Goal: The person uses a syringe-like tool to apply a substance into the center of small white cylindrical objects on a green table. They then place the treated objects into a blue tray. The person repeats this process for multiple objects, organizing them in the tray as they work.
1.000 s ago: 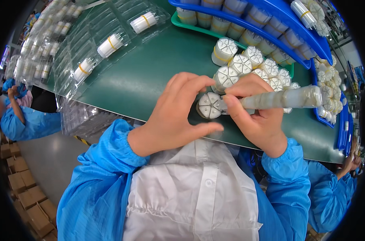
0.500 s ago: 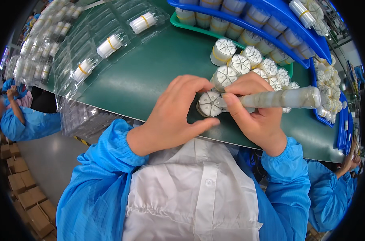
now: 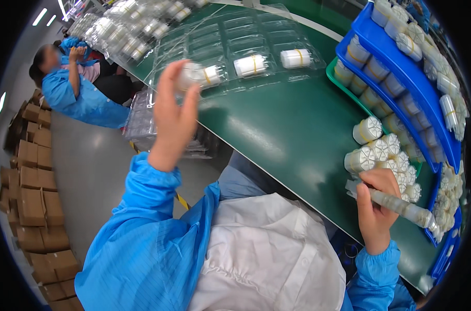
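We are lifting our left hand (image 3: 174, 111) up and out to the left, above the near edge of the green tabletop (image 3: 277, 129), and its fingers are closing around a white banded bundle (image 3: 200, 75) of small cylinders, which is blurring a little at the fingertips. That bundle is sitting just over the clear plastic blister trays (image 3: 230, 46) that are lying across the far side of the tabletop; two more white bundles (image 3: 252, 65) are resting in pockets of those trays to its right. Our right hand (image 3: 376, 207) is staying low at the right, near the tabletop's front edge, and it is gripping a long clear tube (image 3: 396, 205) that is lying slanted across the palm, one end poking out toward the left and the other running down to the right. Just above that hand a cluster of round white bundles (image 3: 380, 150) is standing on end, touching one another. Beyond them blue bins (image 3: 401, 67) are holding rows of further white pieces, with a green tray (image 3: 344, 88) beside them. On the far left another person in a blue coat (image 3: 74, 93) is sitting at the same line, and brown cartons (image 3: 33, 197) are stacking up along the floor (image 3: 100, 171)
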{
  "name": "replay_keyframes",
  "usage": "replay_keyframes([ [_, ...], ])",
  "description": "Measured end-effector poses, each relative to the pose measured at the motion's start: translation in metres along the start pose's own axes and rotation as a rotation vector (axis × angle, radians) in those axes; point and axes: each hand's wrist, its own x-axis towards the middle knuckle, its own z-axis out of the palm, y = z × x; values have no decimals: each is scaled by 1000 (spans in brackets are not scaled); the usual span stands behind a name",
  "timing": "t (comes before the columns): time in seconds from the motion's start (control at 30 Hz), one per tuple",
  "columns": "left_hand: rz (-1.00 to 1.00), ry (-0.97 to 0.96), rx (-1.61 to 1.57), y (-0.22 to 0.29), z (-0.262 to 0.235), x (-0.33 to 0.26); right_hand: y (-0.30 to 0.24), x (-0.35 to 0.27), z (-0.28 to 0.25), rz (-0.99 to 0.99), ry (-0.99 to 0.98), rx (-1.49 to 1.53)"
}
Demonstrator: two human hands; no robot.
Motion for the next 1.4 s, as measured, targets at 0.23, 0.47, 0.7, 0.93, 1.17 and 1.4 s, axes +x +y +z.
replay_keyframes([
  [0.23, 106, -294, 273, -100, -53, -3, -9, 4, 0, -29, -80, -48],
  [0.47, 140, 29, 518, -48, -24, 16, -5, 1, 5, 2, 14, 42],
  [0.7, 417, -466, -492, 133, 67, 1, 11, 2, -19, -25, 203, 17],
  [0.93, 393, -651, -481, 171, 122, -32, 21, 13, -19, 84, 366, 302],
  [1.17, 264, -601, -560, 170, 125, -32, 18, 14, -19, 14, 347, 270],
  [1.4, 280, -678, -538, 147, 104, -40, 24, 13, -6, -114, 255, 132],
])
